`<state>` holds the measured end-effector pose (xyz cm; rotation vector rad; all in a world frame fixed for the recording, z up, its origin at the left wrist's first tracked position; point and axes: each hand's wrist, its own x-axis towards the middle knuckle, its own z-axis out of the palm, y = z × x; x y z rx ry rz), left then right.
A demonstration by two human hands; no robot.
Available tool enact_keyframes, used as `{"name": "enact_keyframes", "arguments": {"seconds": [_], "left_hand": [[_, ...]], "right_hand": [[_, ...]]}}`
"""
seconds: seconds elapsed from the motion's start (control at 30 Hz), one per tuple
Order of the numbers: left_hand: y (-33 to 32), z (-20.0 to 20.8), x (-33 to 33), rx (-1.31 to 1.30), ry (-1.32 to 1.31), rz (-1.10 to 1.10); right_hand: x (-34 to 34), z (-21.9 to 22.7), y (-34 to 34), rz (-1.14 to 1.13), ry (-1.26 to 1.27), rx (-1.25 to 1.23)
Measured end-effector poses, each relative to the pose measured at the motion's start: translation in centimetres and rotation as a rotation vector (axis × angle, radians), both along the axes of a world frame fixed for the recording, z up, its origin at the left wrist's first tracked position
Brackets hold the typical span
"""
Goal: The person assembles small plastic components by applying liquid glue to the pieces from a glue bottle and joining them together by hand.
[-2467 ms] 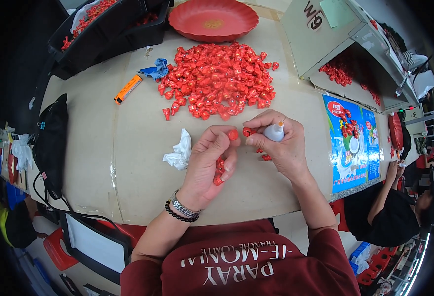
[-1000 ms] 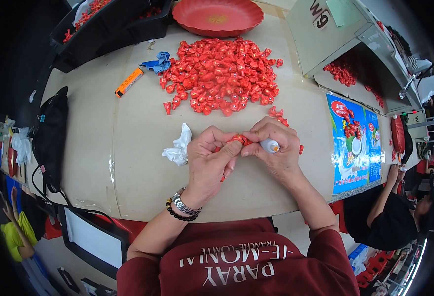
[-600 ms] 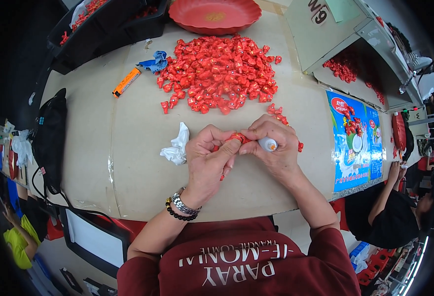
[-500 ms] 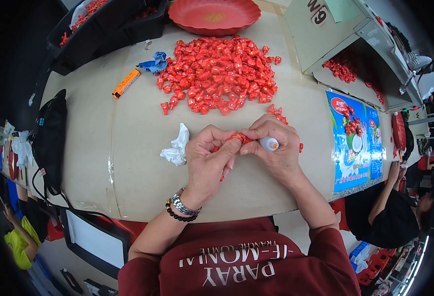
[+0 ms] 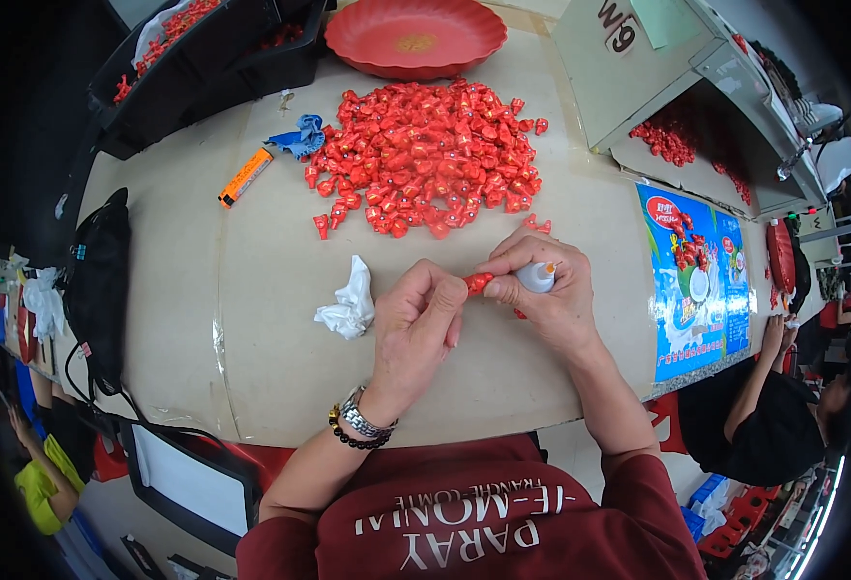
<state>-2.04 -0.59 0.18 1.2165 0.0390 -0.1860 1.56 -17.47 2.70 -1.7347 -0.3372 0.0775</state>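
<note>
A small glossy red plastic piece [image 5: 479, 282] is pinched between the fingertips of my left hand [image 5: 414, 324] and my right hand [image 5: 563, 302]. My left fingers are curled and cover part of it. Tucked in my right hand is a small white squeeze bottle [image 5: 538, 278] with an orange tip, while the thumb and forefinger press on the red piece. Just beyond both hands lies a big heap of similar red pieces [image 5: 425, 159]. To the left of my left hand sits a crumpled white tissue [image 5: 348, 302].
A red scalloped tray [image 5: 416, 63] stands behind the heap, with black bins [image 5: 184, 87] at far left. An orange cutter-like object [image 5: 246, 178] lies by a blue scrap [image 5: 298, 137]. A grey cabinet [image 5: 629, 68] and blue printed sheet [image 5: 672, 329] are right. People work both sides.
My right hand has turned, tilting the bottle's tip away from me. My hands have shifted slightly, and the red piece between them shows differently.
</note>
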Motion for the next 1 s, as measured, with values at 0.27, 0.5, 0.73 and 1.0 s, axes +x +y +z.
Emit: {"name": "enact_keyframes", "arguments": {"seconds": [0.27,0.5,0.73,1.0], "left_hand": [[-0.1,0.0,-0.2,0.278,-0.187,0.053],[-0.1,0.1,-0.3,0.265,-0.19,0.033],[-0.3,-0.1,-0.2,0.304,-0.227,0.016],[-0.6,0.4,-0.2,0.048,-0.113,0.035]], "right_hand": [[-0.3,-0.8,0.3,0.035,-0.003,0.1],[-0.5,-0.5,0.5,0.025,0.058,0.102],[-0.1,-0.7,0.2,0.031,-0.07,0.037],[-0.3,0.9,-0.2,-0.022,-0.052,0.002]]}}
